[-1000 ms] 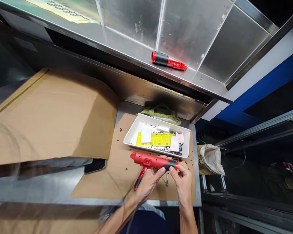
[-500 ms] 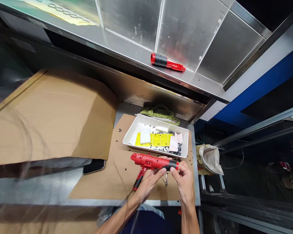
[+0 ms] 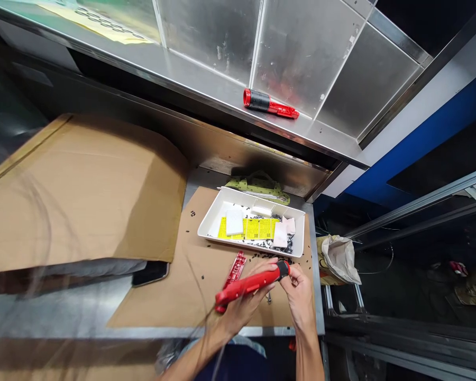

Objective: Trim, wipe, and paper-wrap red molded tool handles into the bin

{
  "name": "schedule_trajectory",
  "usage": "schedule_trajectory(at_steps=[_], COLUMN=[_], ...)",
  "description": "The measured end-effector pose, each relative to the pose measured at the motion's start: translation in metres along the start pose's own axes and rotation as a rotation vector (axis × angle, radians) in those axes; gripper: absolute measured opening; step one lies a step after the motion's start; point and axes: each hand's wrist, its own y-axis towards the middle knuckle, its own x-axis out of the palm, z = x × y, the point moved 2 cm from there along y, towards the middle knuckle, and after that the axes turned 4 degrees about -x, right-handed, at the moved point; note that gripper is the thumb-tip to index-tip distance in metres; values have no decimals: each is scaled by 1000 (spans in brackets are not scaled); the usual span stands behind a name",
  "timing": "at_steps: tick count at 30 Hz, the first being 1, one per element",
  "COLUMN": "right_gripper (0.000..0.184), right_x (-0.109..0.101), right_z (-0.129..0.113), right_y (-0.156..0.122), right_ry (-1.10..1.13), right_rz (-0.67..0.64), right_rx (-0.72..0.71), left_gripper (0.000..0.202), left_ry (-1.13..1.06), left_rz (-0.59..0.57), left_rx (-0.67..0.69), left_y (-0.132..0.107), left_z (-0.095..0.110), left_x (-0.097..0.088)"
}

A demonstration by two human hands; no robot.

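My left hand (image 3: 241, 304) is closed around a red plastic tool body (image 3: 246, 286) that slants from lower left to upper right. My right hand (image 3: 297, 288) pinches the black collar (image 3: 281, 271) at the tool's upper end. A flat red half-shell part (image 3: 235, 270) lies on the cardboard mat (image 3: 170, 301) just left of the held tool. Behind the hands stands a white tray (image 3: 214, 219) holding yellow labels, white pads and small black screws.
A second red and black tool (image 3: 269, 103) lies on the steel shelf above. A large folded cardboard sheet (image 3: 79, 185) covers the bench's left side, with a dark phone (image 3: 150, 272) under its edge. A crumpled bag (image 3: 339, 256) hangs right of the bench. Loose screws dot the mat.
The red tool has tilted from level to slanting, its left end dropped toward me. A red half-shell that was beneath the tool now lies uncovered on the mat.
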Motion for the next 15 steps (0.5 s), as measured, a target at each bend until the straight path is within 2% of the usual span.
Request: schedule_trajectory(at_steps=[3, 6, 10, 15], right_gripper=[29, 34, 35, 42], right_x=[-5, -12, -19, -26], right_z=[2, 3, -2, -11], right_y=[-4, -7, -11, -17], right_ry=[22, 9, -88, -258], right_rz=[-47, -55, 63, 202], right_rx=[-5, -14, -43, -139], left_gripper=[67, 60, 66, 86], left_ry=[100, 41, -76, -69], left_rz=[-18, -65, -99, -88], left_rx=[65, 35, -49, -90], left_y=[8, 13, 11, 11], left_z=[1, 1, 3, 9], left_x=[3, 4, 6, 9])
